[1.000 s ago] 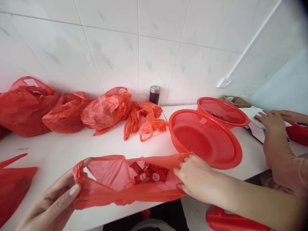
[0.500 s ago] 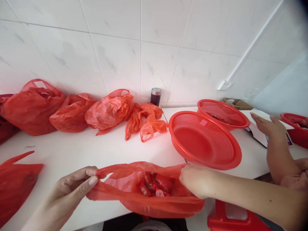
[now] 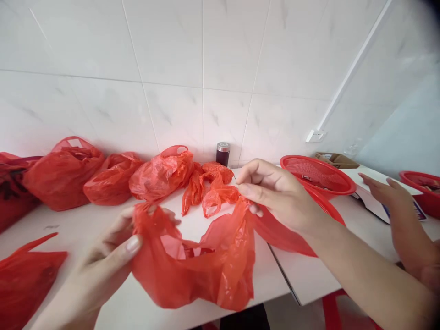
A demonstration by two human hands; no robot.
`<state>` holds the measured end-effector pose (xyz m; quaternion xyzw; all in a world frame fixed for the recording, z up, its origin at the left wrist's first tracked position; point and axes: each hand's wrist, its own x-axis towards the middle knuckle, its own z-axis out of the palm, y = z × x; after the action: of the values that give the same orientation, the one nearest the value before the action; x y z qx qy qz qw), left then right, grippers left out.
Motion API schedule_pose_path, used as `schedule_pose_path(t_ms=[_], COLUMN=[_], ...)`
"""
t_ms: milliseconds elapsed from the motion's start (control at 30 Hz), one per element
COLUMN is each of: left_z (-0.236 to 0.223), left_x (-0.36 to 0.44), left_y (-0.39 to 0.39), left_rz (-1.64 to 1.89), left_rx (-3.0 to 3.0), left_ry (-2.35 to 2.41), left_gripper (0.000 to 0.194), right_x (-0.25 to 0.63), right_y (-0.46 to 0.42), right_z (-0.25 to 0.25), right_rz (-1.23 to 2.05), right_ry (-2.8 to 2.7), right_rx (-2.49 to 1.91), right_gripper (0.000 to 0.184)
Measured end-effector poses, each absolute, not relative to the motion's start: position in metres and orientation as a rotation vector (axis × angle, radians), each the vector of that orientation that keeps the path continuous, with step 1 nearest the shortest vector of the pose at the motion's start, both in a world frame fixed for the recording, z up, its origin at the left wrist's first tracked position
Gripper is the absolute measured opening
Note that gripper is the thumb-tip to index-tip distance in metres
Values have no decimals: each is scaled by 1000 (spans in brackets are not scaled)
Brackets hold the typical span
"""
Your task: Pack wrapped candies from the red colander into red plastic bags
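Your left hand (image 3: 103, 247) is closed. Its thumb and fingers pinch one side of the red bag (image 3: 192, 270) near the top. Your right hand (image 3: 278, 195) is closed only a little. Its thumb and first finger pinch the other side of the bag's top edge, and the other fingers curl loosely.

The bag hangs between your two hands. Its long side goes from left to right, and its middle sags down onto the white table (image 3: 302, 275). Your right hand is higher and closer to the wall. Your left hand is lower and closer to you. Neither hand is really nearer to the bag, because each one holds a side. Something dark red shows low in the bag, but it is too hidden to tell what it is.

Just past your right hand, a red basket (image 3: 330, 208) peeks out, with another red basket (image 3: 318, 174) behind it. Along the wall sit more red bags (image 3: 113, 178) and a dark cup (image 3: 222, 153). One more red bag (image 3: 24, 279) lies by your left hand. Far to the right, another person's hand (image 3: 385, 195) is open above a white packet (image 3: 373, 206).
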<state>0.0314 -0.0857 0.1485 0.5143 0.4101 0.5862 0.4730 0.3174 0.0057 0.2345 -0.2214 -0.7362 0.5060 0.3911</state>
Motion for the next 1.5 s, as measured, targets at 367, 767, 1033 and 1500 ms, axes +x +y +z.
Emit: schedule_pose_path(t_ms=[367, 767, 1033, 1500], left_z=[178, 165, 170, 117], left_x=[74, 44, 45, 58], left_y=[-40, -42, -46, -50], left_rz=[764, 939, 732, 1208], left_rx=[1584, 1421, 1828, 2062], left_ry=[1250, 1146, 1184, 1677], left_gripper=[24, 38, 12, 35], right_x=[219, 248, 242, 228], right_y=[13, -9, -6, 15], right_z=[220, 187, 169, 111], right_rz=[1058, 929, 974, 1545], right_ry=[-2146, -2117, -2075, -1838], right_rx=[-200, -412, -498, -575], right_gripper=[11, 5, 29, 19])
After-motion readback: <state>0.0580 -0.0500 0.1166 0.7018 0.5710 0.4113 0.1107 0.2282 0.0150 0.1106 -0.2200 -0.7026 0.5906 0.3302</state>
